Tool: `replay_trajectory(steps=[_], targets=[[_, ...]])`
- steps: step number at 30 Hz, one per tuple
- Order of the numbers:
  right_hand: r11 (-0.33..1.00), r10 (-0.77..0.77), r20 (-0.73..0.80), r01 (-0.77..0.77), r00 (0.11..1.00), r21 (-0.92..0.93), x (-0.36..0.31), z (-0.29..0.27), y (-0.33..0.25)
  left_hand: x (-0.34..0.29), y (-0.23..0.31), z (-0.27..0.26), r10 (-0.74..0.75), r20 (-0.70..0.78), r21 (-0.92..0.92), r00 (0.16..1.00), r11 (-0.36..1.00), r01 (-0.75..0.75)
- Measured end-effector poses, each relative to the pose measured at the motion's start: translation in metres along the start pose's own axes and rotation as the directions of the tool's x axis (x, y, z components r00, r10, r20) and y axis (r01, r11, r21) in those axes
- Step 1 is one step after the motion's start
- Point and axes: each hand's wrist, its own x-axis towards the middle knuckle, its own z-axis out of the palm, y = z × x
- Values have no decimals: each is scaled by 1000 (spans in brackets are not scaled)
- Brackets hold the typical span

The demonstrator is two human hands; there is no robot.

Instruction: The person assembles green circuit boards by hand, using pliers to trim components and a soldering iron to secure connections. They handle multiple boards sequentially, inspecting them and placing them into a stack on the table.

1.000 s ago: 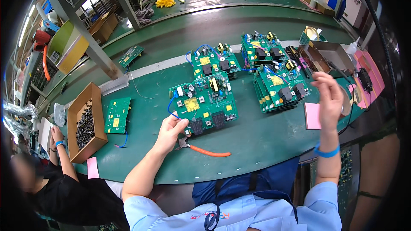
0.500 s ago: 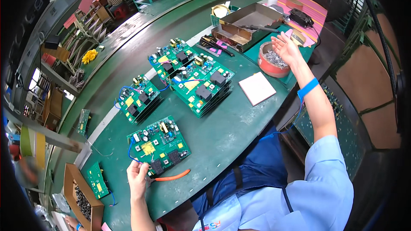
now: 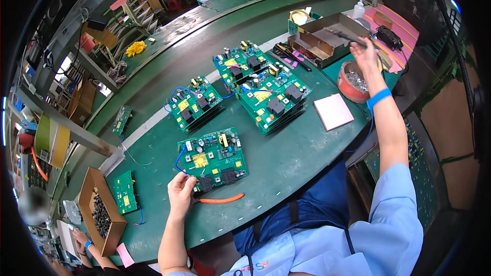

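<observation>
My left hand (image 3: 180, 194) is closed at the lower left corner of a green circuit board (image 3: 217, 156). Its fingertips pinch the end of a blue wire (image 3: 178, 162) that loops off the board's left side. An orange-handled tool (image 3: 222, 199) lies on the bench beside that hand, its other end hidden. At the right, my right hand (image 3: 365, 56) grips a dark slim tool that looks like a soldering iron (image 3: 349, 36), blurred, held above the edge of a metal tray (image 3: 335, 53). Below this hand sits a red bowl (image 3: 352, 92) of metal bits.
Stacked boards (image 3: 273, 97) stand mid-bench, with another stack (image 3: 194, 105) to their left. A white square pad (image 3: 333, 112) lies near the bowl. At left are a lone board (image 3: 125, 191) and a cardboard box (image 3: 115, 230) of small parts. A co-worker's hand (image 3: 81, 240) shows beyond.
My right hand was open above the bowl; now it has closed on the dark tool and lifted it from the tray. My left hand stays at the board's corner. The whole view has shifted.
</observation>
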Motion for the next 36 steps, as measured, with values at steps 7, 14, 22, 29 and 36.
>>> replay_trajectory(steps=[7, 14, 22, 29, 36], targets=[[1000, 26, 259, -28, 965, 5, -36, 7, -25, -1, -6, 9, 16, -84, -39, 996, 999, -19], [880, -41, 146, 105, 988, -464, -52, 39, 15, 0, -6, 5, 53, -57, -80, 997, 995, -58], [296, -146, 433, 457, 890, -839, -61, 68, -11, 3, -1, 5, 29, -31, -82, 999, 996, -31], [-117, 217, 885, 911, 412, -396, -75, 54, -11, 0, -7, 1, 16, -31, -81, 999, 997, -19], [855, -359, 511, 495, 781, -156, -183, 49, -35, 0, -7, 6, -3, -44, -148, 999, 989, -3]])
